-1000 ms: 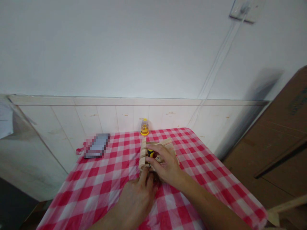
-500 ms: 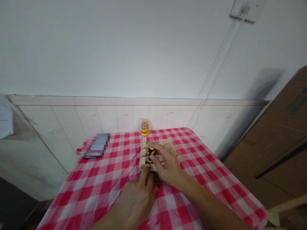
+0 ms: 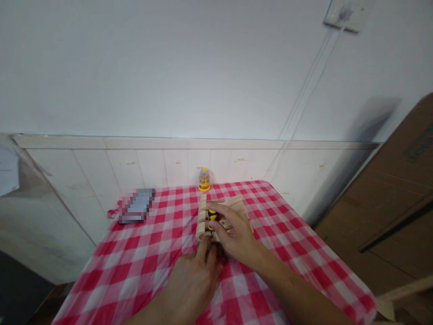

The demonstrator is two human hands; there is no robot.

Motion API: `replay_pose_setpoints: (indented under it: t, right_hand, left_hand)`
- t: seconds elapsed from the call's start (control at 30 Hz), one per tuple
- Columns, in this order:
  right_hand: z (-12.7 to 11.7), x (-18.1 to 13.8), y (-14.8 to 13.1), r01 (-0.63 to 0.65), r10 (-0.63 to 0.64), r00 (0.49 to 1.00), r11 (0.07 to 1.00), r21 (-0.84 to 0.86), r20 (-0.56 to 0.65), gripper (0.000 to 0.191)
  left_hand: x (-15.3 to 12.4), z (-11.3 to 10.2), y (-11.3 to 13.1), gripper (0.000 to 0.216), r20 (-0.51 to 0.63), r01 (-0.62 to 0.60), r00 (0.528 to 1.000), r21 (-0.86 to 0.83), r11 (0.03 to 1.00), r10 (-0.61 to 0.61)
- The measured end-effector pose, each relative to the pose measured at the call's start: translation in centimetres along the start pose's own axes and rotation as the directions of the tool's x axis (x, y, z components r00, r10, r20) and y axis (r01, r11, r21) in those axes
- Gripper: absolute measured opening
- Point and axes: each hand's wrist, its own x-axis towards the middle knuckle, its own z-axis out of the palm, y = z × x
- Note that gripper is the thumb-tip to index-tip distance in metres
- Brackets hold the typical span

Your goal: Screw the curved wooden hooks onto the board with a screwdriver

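While the left hand point(image 3: 194, 273), its grip unclear, touches the wooden rack point(image 3: 238, 204), the right hand point(image 3: 238, 234) pinches the screwdriver point(image 3: 212, 214) between thumb and finger.

Two hands, one screwdriver, one slatted wooden piece.
One left hand point(image 3: 194, 275) and one right hand point(image 3: 241, 239); one black-and-yellow screwdriver point(image 3: 212, 217); one slatted wooden piece point(image 3: 202, 216), its slats too covered to count. One yellow-based bit case point(image 3: 204, 181), its bits too small to number; one pixelated flat-screened device point(image 3: 138, 205); one checked tablecloth point(image 3: 162, 253); one wall socket point(image 3: 350, 16); one paper sheet point(image 3: 8, 169). White cable point(image 3: 306, 85): one or two, unclear.
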Motion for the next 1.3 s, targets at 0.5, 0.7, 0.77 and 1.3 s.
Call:
replay_pose_setpoints:
  t: [0.5, 0.7, 0.77, 1.3]
  right_hand:
    - [-2.1, 0.5, 1.2, -0.18, 0.176, 0.97, 0.984, -0.004, -0.17, 0.038]
    - [-3.4, 0.9, 1.5, -0.199, 0.189, 0.974, 0.978, -0.07, -0.122, 0.027]
    - [-3.3, 0.9, 1.5, -0.175, 0.165, 0.98, 0.981, -0.087, -0.11, 0.026]
    - [-3.4, 0.9, 1.1, -0.049, 0.038, 0.997, 0.986, -0.157, -0.072, 0.026]
  left_hand:
    - [-0.1, 0.1, -0.1, 0.033, -0.025, -0.037, 0.999, 0.041, 0.998, 0.038]
    - [0.0, 0.1, 0.0, 0.033, -0.033, -0.016, 0.999, 0.047, 0.999, 0.018]
    - [0.1, -0.1, 0.1, 0.033, -0.025, -0.009, 1.0, 0.048, 0.999, 0.011]
    - [0.0, -0.1, 0.0, 0.033, -0.019, -0.007, 1.0, 0.058, 0.998, 0.008]
